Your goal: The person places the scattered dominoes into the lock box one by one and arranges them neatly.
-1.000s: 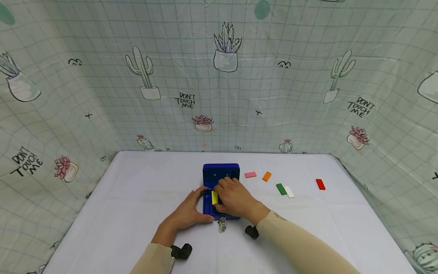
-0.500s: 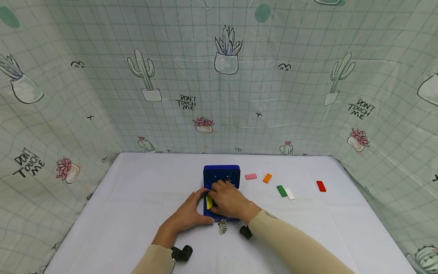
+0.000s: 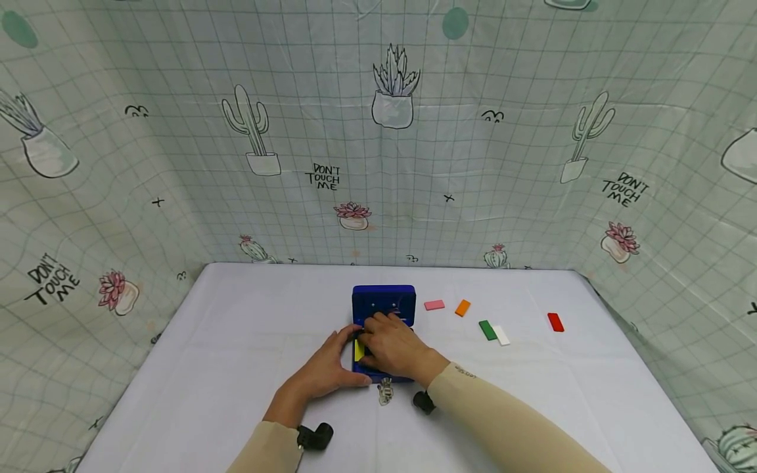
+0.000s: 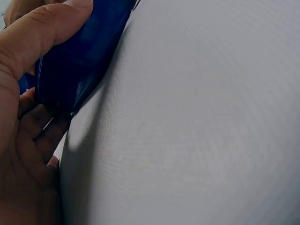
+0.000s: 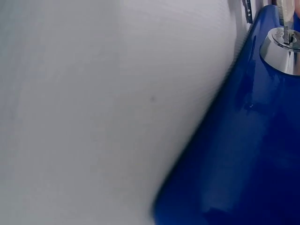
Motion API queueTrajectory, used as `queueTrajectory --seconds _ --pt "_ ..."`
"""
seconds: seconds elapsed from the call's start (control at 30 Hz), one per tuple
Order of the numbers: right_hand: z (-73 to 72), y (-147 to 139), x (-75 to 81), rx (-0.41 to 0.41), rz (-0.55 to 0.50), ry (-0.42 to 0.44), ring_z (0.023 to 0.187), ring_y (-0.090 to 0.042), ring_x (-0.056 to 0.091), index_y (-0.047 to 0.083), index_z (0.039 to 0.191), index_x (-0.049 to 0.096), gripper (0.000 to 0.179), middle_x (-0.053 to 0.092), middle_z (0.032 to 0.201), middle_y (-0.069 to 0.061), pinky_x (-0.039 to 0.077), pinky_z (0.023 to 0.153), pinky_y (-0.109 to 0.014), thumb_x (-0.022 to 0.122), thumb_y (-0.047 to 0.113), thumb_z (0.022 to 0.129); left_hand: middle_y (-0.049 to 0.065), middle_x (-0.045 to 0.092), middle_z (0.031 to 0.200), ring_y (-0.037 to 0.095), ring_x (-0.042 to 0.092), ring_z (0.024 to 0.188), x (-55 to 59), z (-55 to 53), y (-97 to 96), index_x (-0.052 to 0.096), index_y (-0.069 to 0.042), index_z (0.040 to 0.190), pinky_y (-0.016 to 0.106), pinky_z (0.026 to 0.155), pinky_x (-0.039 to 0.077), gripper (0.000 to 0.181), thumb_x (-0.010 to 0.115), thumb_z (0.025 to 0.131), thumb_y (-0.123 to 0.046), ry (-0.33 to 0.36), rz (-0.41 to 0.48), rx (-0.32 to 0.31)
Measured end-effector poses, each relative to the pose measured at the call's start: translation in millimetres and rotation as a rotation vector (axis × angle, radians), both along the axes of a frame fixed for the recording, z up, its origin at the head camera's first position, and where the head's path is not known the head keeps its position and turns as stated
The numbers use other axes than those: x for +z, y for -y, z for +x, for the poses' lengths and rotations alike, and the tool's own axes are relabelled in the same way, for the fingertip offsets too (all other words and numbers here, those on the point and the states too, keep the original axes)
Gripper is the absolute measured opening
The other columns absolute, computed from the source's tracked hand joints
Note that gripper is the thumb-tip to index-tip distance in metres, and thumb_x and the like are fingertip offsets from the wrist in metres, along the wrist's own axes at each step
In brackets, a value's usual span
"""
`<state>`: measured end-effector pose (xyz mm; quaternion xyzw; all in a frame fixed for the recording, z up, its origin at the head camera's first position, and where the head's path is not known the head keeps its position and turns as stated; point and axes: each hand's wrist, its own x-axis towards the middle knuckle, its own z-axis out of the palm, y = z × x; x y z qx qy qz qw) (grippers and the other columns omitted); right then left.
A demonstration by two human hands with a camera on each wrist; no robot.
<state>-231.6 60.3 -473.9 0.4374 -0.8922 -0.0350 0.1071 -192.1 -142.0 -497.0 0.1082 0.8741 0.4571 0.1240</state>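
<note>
- Position of the yellow piece (image 3: 359,350) is different now: it is farther left than one second ago, inside the open blue box (image 3: 401,379), close to its left wall.
- The right hand (image 3: 393,347) is also more to the left. Its thumb and fingers lie at the near and far ends of the yellow piece and seem to pinch it, but the contact is partly hidden.
- The left hand (image 3: 328,369) keeps its place and grips the left side of the blue box, thumb on the near wall.
- In my judgement, the yellow piece is almost settled; the pink piece (image 3: 434,305), orange piece (image 3: 462,308), green piece (image 3: 487,330), white piece (image 3: 501,335) and red piece (image 3: 555,322) lie outside, to the right, on the table (image 3: 260,309).
</note>
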Motion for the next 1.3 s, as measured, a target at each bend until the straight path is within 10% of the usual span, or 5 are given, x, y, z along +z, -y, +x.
queueTrajectory --seconds 0.57,1.3 --pt "1.3 -1.5 0.7 -0.041 -0.003 0.074 0.111 -0.019 0.06 0.017 0.125 0.076 0.045 0.068 0.116 0.001 0.054 0.109 -0.049 0.073 0.052 0.097 0.021 0.029 0.171 0.048 0.02 0.16 0.1 0.2 -0.1 0.036 -0.022 0.164 0.073 0.122 0.025 0.109 0.095 0.074 -0.042 0.002 0.002 0.002" --pt "0.2 -12.9 -5.3 -0.034 -0.111 -0.042 0.105 -0.02 0.061 0.015 0.119 0.071 0.05 0.068 0.109 0.001 0.054 0.095 -0.039 0.072 0.058 0.094 0.021 0.032 0.17 0.048 0.026 0.157 -0.6 0.8 -0.1 0.038 -0.021 0.163 0.073 0.121 0.028 0.108 0.096 0.074 -0.041 -0.013 0.003 0.004"
